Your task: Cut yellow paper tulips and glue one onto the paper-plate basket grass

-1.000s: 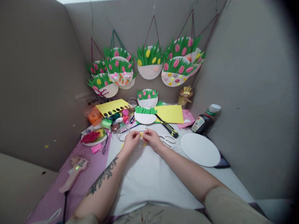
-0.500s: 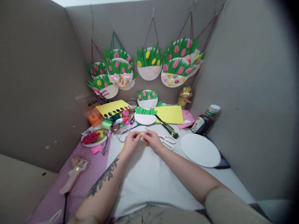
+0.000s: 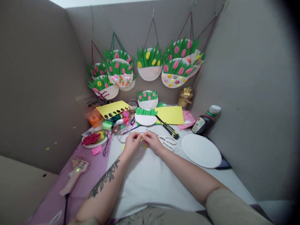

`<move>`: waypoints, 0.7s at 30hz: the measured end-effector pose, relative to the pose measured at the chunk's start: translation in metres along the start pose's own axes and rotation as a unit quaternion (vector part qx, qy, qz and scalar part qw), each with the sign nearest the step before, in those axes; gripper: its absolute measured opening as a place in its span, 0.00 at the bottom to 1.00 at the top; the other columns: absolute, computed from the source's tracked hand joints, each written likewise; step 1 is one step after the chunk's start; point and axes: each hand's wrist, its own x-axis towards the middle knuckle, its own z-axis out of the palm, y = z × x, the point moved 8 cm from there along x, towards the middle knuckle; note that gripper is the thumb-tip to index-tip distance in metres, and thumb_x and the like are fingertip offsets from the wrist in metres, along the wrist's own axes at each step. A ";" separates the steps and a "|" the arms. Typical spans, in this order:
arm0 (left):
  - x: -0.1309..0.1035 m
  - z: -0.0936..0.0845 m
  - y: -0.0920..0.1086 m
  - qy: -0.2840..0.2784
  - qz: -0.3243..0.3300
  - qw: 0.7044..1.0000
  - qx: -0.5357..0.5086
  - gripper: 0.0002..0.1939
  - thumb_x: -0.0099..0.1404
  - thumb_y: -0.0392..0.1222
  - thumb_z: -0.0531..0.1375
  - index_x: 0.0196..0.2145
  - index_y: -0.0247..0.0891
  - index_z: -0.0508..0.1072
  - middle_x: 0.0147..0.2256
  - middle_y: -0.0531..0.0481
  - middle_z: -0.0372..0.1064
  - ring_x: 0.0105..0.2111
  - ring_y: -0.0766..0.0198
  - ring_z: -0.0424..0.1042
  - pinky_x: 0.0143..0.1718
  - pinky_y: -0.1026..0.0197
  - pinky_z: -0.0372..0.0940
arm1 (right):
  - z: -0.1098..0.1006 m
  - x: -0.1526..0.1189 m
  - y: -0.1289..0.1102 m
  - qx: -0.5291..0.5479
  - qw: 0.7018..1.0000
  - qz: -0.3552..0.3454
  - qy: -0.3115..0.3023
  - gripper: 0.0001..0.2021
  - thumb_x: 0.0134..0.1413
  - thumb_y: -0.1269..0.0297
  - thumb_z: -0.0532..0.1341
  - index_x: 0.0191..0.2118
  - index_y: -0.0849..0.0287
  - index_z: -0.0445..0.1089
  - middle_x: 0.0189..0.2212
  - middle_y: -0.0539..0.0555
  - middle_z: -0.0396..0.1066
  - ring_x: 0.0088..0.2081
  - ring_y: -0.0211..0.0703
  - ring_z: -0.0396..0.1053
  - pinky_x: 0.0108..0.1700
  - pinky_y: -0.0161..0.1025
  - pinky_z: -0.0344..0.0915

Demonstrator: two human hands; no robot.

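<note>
My left hand and my right hand meet fingertip to fingertip above the white cloth. Both are closed in a pinch on a small yellow paper piece, mostly covered by my fingers. White-handled scissors lie just right of my right hand, their blades partly hidden behind it. Beyond my hands stands a white half-plate pocket with green paper grass. A black and yellow utility knife lies beside it. Near my left hand is a clear ring-shaped item.
A glue gun with a lit green light lies at left. Pink yarn sits on a plate. Yellow card, a dark bottle and a white paper plate are at right. Several decorated plates hang behind.
My fingers have shifted slightly around the yellow paper piece, my right fingertips a little to the left. Everything else on the table has stayed where it was.
</note>
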 end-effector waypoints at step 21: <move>0.006 0.001 -0.009 -0.008 -0.004 1.000 0.029 0.06 0.56 0.39 0.51 0.23 0.37 0.63 0.24 0.54 0.61 0.26 0.67 0.61 0.29 0.65 0.56 | -0.004 0.002 -0.006 -0.126 0.991 -0.036 0.004 0.05 0.45 0.65 0.56 0.23 0.59 0.62 0.18 0.45 0.61 0.23 0.34 0.58 0.27 0.32 0.55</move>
